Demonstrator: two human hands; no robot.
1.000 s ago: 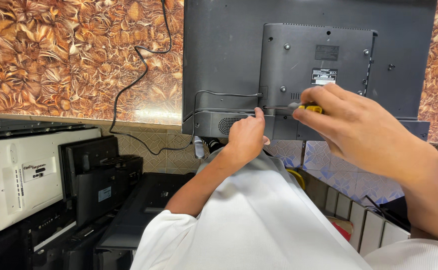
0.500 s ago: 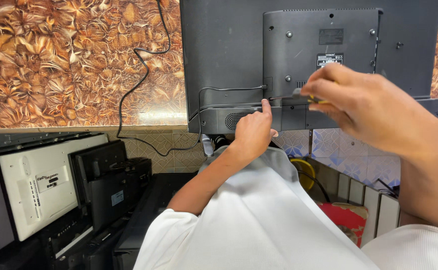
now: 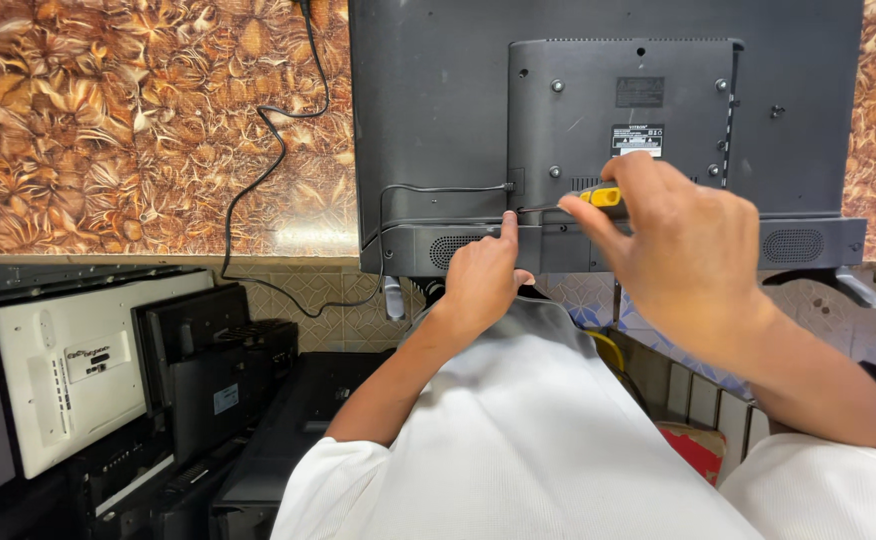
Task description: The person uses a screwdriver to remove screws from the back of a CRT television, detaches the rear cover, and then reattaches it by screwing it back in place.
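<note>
Nearest us, our left hand point(image 3: 480, 282) rests its forefinger against the lower edge of the television back point(image 3: 428, 120), fingers otherwise curled on nothing. Just beyond, our right hand point(image 3: 680, 248) is clamped around a yellow-handled screwdriver point(image 3: 598, 197), tip at the back cover point(image 3: 618, 110). A black cable point(image 3: 278, 150) hangs down the patterned wall point(image 3: 108, 120).
</note>
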